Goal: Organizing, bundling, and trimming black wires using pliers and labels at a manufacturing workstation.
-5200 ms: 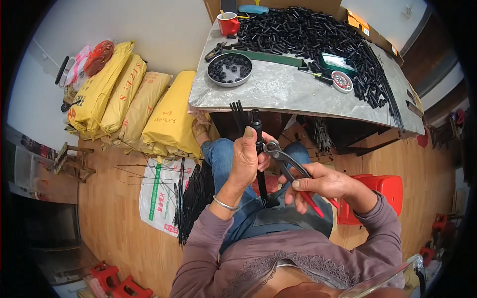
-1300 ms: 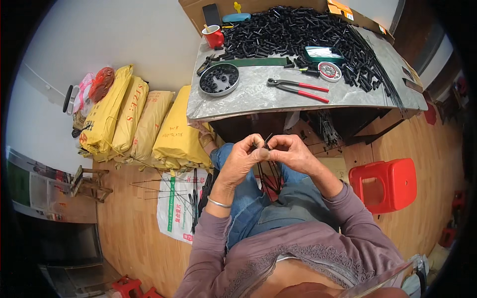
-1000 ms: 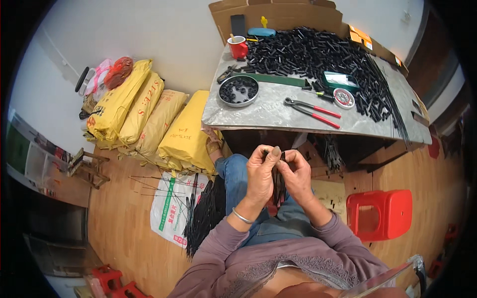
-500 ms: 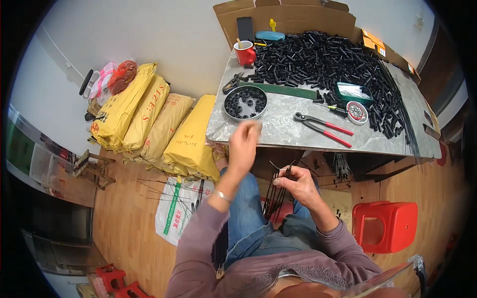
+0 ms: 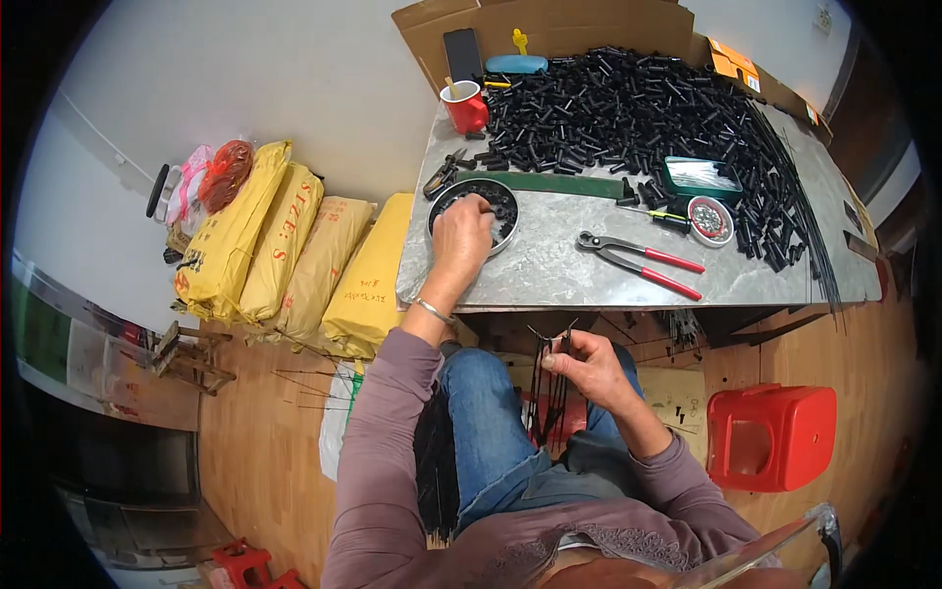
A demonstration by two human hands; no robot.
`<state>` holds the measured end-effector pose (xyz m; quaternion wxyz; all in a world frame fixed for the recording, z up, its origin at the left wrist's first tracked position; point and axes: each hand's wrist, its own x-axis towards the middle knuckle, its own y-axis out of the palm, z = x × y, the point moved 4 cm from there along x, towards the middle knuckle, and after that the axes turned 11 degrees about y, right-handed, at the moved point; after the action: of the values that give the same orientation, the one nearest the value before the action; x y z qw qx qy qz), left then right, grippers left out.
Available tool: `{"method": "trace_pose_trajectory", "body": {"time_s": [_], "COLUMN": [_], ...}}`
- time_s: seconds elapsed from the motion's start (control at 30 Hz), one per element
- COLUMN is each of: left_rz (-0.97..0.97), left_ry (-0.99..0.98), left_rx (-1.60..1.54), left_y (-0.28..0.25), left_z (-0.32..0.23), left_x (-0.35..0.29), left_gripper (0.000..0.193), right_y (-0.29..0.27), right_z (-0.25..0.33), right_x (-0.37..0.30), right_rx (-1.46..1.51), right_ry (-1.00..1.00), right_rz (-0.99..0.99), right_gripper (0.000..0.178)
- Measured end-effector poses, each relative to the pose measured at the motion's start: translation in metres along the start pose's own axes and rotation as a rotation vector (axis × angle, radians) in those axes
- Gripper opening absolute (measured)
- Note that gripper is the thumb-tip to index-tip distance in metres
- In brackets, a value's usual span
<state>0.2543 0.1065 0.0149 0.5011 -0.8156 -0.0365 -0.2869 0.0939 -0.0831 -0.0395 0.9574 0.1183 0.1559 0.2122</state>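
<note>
At the table's near left, my left hand [image 5: 462, 239] reaches into a round metal tin [image 5: 517, 210] that holds small black ring-like parts [image 5: 502, 196]. Its fingers are bent together, and whatever lies between the tips is hidden. Over my lap, my right hand [image 5: 595, 371] is closed around a bundle of thin black rods [image 5: 551, 398], pinched near their upper ends. The rods hang down between my knees, and their tips fan out slightly above the thumb.
A big heap of black tubes [image 5: 618, 108] covers the back of the table [image 5: 549, 270]. Red-handled pincers [image 5: 643, 265], a green strip [image 5: 559, 184], a small dish [image 5: 710, 221] and a red cup [image 5: 464, 106] lie around it. Yellow sacks [image 5: 319, 255] stand left; a red stool [image 5: 772, 437] stands right.
My left hand has moved forward and left, from the table's front edge into the tin. The right hand keeps its hold on the rods. The view has shifted slightly.
</note>
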Motion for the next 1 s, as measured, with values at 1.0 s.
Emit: {"method": "trace_pose_trajectory", "body": {"time_s": [1.0], "left_rz": [0.179], "left_ry": [-0.657], "left_rx": [-1.857], "left_y": [-0.039], "left_z": [-0.087], "left_x": [-0.15], "left_gripper": [0.033], "right_y": [0.029], "right_z": [0.0], "right_x": [-0.013], "right_rx": [0.131], "right_ry": [0.047], "right_rz": [0.204], "right_gripper": [0.015]}}
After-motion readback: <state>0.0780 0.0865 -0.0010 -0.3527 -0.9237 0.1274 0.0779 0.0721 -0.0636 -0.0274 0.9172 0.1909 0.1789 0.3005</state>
